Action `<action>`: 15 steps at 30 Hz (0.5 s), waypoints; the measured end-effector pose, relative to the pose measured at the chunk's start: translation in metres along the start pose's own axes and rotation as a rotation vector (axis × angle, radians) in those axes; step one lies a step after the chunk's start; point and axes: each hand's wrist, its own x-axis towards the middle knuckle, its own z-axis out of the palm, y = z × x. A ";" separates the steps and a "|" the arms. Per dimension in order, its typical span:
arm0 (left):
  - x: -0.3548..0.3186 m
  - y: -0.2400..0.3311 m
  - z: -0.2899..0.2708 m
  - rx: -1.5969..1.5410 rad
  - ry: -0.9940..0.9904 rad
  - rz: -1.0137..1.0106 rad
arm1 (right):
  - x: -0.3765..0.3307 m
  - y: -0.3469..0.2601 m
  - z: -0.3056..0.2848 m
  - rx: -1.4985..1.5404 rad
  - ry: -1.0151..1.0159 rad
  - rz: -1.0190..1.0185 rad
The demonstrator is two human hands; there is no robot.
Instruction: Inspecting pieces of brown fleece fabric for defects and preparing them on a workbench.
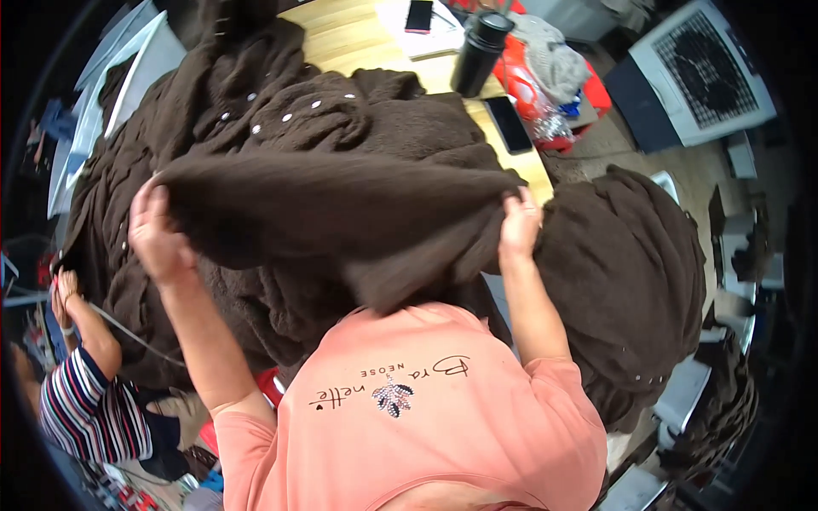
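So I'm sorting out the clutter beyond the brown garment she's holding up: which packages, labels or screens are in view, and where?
Phone: flat black rectangle, dark screen, on the wooden table's right edge.
Second phone: dark rectangle lying on white papers, top centre.
Red plastic package: crinkled, shiny, right of the black tumbler.

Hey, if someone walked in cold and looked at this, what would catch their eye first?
A big dark brown fleecy garment stretched across the middle, gripped by the left hand and right hand. Behind it, more brown garments heap on the wooden table, near a black tumbler.

Salmon-pink short-sleeved shirt (426,409) with sparkly motif.
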 end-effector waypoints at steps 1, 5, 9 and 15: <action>-0.012 -0.006 0.008 0.046 -0.016 -0.071 | 0.025 0.013 -0.009 -0.383 0.122 -0.017; -0.050 -0.037 0.026 0.388 -0.062 0.014 | 0.083 0.056 -0.042 -0.500 0.414 -0.020; -0.089 -0.075 0.044 0.621 -0.133 -0.053 | 0.058 0.045 -0.029 -0.623 0.088 -0.325; -0.125 -0.090 0.099 1.115 -0.359 0.348 | 0.014 -0.040 0.069 -0.611 -0.643 -0.925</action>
